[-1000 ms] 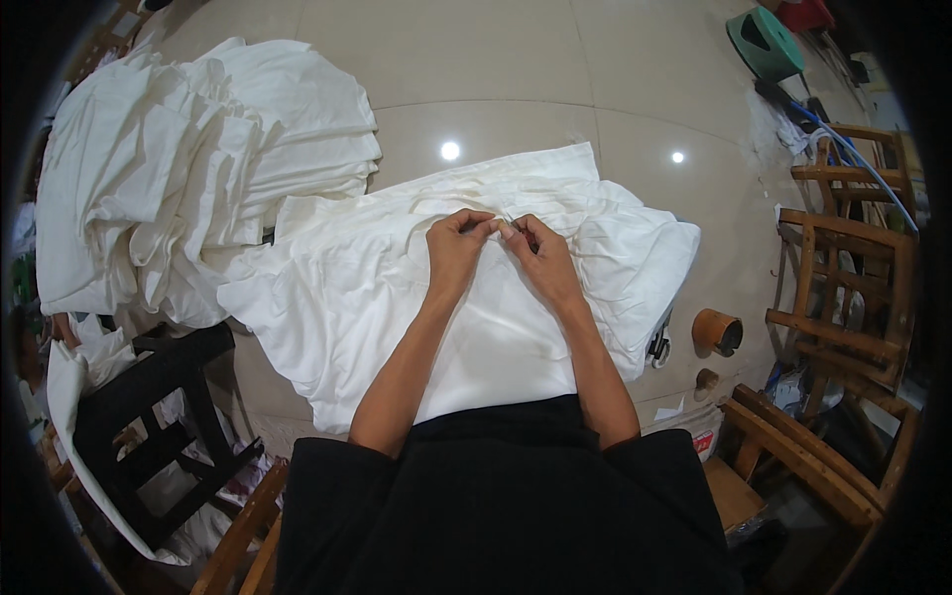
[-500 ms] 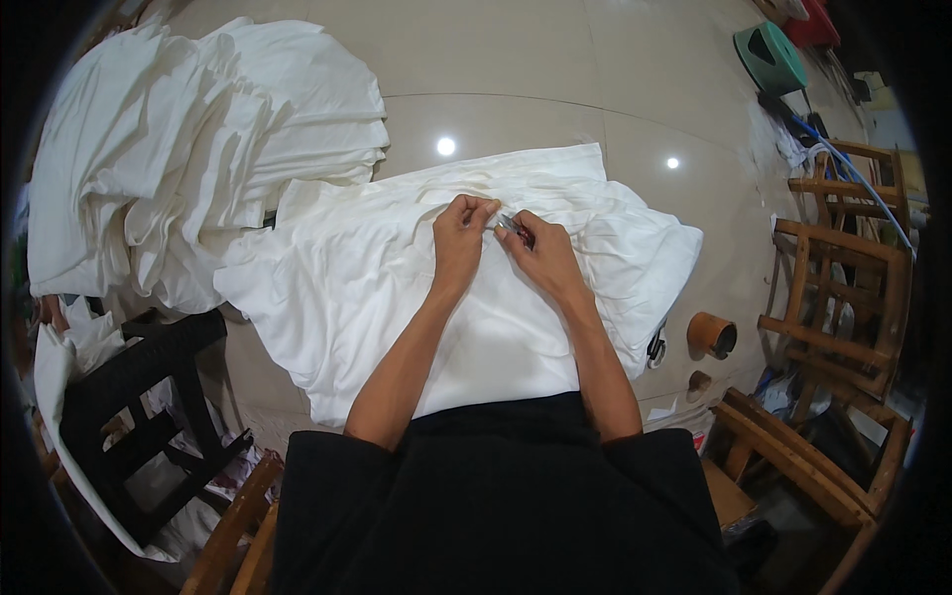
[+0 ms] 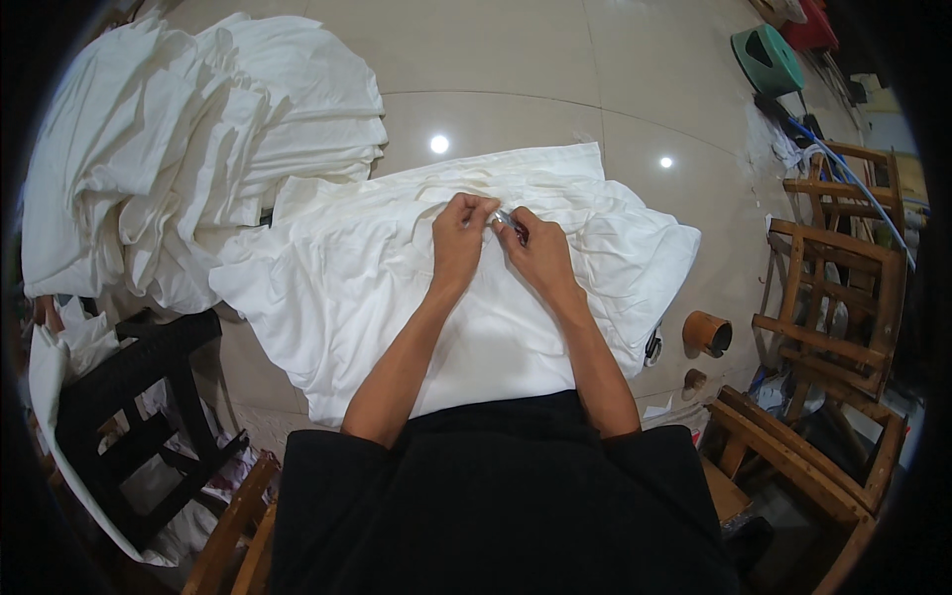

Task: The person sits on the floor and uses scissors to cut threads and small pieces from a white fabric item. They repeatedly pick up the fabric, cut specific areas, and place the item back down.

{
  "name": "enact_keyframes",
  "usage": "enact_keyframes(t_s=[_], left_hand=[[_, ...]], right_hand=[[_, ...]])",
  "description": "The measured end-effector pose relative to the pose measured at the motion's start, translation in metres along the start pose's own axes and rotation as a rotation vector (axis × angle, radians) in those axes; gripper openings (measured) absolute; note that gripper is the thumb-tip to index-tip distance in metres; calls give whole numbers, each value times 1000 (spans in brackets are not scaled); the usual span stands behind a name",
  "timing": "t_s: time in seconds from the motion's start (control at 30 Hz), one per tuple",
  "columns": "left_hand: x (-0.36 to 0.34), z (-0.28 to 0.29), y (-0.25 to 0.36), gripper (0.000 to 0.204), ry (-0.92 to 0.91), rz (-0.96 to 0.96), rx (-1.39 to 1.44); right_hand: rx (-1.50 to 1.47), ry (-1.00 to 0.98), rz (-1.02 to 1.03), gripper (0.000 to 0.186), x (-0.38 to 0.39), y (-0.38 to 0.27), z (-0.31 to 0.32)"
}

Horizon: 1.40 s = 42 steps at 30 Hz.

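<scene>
White cloth (image 3: 496,327), gathered in many folds, spreads in front of me across my lap. Over its upper middle, the fingertips of my left hand (image 3: 460,238) are pinched together on a bit of the fabric. My right hand (image 3: 541,256) is closed around small silvery thread snips (image 3: 505,217) with a dark part inside the palm. Their metal tip points toward the left fingertips, close beside them. What exactly lies at the tip is too small to make out.
A large heap of white cloth (image 3: 198,139) lies at the far left, above a black plastic stool (image 3: 139,387). To the right are a brown cylindrical container (image 3: 706,334), wooden frames (image 3: 828,297) and a green plastic stool (image 3: 768,59). Glossy tiles (image 3: 486,50) cover the floor.
Both hands stay at nearly the same spot, the right fingers shifting slightly around the snips. The whole view has moved a little.
</scene>
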<state>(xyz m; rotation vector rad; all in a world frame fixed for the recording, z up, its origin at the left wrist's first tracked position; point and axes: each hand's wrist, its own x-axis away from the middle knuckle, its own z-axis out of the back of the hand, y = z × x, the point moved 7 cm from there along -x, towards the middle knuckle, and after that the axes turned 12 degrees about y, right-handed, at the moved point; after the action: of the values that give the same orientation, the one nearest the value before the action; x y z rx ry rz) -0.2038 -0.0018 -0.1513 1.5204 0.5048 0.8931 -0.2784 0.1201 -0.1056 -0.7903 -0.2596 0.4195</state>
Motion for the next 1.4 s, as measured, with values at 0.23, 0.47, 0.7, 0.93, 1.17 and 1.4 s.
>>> enact_keyframes(t_s=[0.23,0.47,0.7,0.93,1.17,1.4], left_hand=[[78,223,86,37,657,-479,-262],[234,469,56,22,1666,-254,-1056],[92,185,120,28,554,-413,-385],[-29,-42,52,28,-231,-516,-521],[-47,-41,10,16,-191,-153,-350],[-55,-35,1,19,-174,58,-279]], right_hand=[[-331,186,-195,33,-10,27,30],[-211,198,-232,33,-36,27,29],[-306,280,-239,32,-30,41,20],[-357,315,-221,31,-25,45,20],[-270,293,-171,32,-26,34,24],[-67,102,-123,36,-24,33,17]])
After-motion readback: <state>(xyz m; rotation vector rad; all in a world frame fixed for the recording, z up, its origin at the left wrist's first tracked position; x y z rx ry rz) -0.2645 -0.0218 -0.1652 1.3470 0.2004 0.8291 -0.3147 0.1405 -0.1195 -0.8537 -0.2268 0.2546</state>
